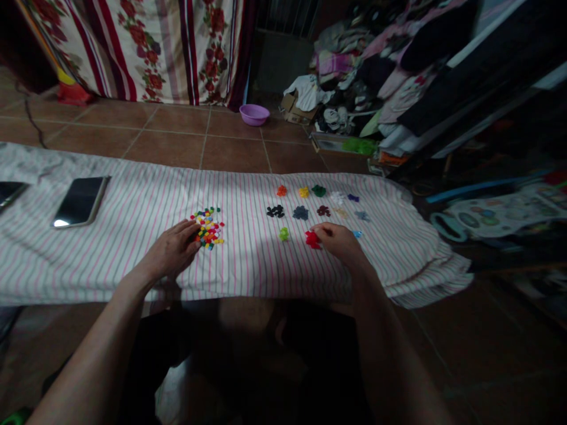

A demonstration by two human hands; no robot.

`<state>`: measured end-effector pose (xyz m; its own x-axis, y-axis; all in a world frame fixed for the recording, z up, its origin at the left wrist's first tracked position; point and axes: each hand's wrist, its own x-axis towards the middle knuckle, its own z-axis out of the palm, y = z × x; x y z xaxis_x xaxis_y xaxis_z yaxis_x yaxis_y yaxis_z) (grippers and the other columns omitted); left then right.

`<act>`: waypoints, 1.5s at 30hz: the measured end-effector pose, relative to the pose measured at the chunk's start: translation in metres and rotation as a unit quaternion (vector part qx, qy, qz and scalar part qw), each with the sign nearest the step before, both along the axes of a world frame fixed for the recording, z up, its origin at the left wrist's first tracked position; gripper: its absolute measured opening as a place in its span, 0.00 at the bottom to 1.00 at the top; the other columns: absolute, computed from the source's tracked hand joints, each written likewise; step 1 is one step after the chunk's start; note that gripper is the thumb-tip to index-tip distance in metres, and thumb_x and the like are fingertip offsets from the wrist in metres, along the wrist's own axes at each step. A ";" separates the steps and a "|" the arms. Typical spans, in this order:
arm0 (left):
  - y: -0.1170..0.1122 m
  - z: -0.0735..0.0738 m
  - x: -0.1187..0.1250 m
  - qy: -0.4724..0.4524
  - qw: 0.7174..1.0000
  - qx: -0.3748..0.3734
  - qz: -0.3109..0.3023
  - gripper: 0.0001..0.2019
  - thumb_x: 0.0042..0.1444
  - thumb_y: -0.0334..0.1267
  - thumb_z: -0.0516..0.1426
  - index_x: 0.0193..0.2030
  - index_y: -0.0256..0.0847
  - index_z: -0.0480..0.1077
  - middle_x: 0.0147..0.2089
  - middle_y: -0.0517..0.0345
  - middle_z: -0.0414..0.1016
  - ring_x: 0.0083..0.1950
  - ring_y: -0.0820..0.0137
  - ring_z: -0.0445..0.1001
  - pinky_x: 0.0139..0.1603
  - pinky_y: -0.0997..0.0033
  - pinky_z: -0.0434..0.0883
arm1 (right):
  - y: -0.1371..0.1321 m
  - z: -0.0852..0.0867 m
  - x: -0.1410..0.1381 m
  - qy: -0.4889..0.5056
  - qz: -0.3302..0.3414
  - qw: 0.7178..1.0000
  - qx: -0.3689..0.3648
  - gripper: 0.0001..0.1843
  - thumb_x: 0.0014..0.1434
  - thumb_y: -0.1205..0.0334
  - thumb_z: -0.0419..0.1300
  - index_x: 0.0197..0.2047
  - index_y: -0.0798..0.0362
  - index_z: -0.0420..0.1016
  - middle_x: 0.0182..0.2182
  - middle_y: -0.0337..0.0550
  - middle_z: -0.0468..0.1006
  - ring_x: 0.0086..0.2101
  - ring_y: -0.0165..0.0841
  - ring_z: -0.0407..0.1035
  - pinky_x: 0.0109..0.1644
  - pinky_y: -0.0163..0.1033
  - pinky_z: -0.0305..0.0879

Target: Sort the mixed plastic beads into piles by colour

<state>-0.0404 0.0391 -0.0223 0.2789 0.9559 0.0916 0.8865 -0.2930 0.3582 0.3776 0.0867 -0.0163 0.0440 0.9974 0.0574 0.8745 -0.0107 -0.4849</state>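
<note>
- The left hand (177, 245) lies palm down at the left edge of the mixed pile (210, 227), its fingertips touching the small pieces; whether it grasps any of them I cannot tell
- The right hand (334, 238) reaches in from the right to the red pile (312, 240), thumb and fingertips drawn close together at its upper right edge; whether a piece is pinched between them I cannot tell
- The mixed pile sits left of the sorted ones on the cloth (248, 265), well apart from them, with red, yellow, white, green, blue and pink pieces loosely heaped
- In the row nearest the person, the lime pile (283, 234) lies left of the red pile, and the blue pile (357, 234) shows to the right, just beyond the right hand
- The middle row runs, left to right: black pile (275, 211), dark grey pile (300, 212), maroon pile (323, 211), beige pile (340, 213), pale grey pile (362, 216)
- The far row runs: orange pile (282, 190), yellow pile (303, 192), green pile (319, 190), white pile (338, 196), purple pile (353, 198)
- A phone (82, 202) lies on the cloth, left of the mixed pile
- On the tiled floor (177, 139) beyond, a purple basin (254, 115) stands near the flowered curtain (170, 47), with heaped clothes (336, 65) to its right
</note>
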 end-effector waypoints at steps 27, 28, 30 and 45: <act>0.000 -0.002 0.000 -0.007 1.000 0.011 0.002 0.22 0.60 0.45 0.49 0.57 0.40 0.69 0.61 0.46 0.72 0.65 0.59 0.66 0.65 0.54 0.66 | 0.001 -0.003 0.001 -0.034 -0.033 0.998 0.034 0.14 0.58 0.62 0.51 0.35 0.50 0.80 0.38 0.46 0.82 0.41 0.41 0.75 0.46 0.46 0.69; 0.000 -0.002 0.000 -0.006 1.000 0.013 0.002 0.21 0.60 0.45 0.49 0.57 0.41 0.69 0.61 0.47 0.72 0.65 0.59 0.66 0.65 0.54 0.66 | 0.000 -0.001 0.000 -0.032 -0.032 0.998 0.040 0.14 0.58 0.62 0.51 0.35 0.50 0.80 0.37 0.46 0.82 0.41 0.41 0.75 0.46 0.46 0.69; 0.000 -0.002 0.000 -0.006 1.000 0.019 0.002 0.21 0.59 0.45 0.49 0.57 0.43 0.69 0.61 0.49 0.72 0.65 0.59 0.67 0.64 0.53 0.67 | 0.000 0.001 -0.002 -0.030 -0.034 0.998 0.051 0.14 0.58 0.61 0.51 0.35 0.50 0.80 0.36 0.46 0.82 0.40 0.41 0.75 0.44 0.45 0.69; -0.001 0.001 0.001 0.003 1.000 -0.004 0.002 0.23 0.60 0.46 0.48 0.57 0.38 0.68 0.63 0.44 0.70 0.67 0.59 0.64 0.66 0.54 0.65 | 0.003 0.012 -0.073 -0.019 -0.009 0.991 0.129 0.13 0.58 0.59 0.53 0.36 0.50 0.80 0.30 0.43 0.80 0.32 0.35 0.72 0.38 0.37 0.64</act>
<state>-0.0389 0.0384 -0.0208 0.2759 0.9577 0.0819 0.8897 -0.2867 0.3553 0.3048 0.0901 -0.0039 0.0536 0.9483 0.3128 0.8934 0.0944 -0.4393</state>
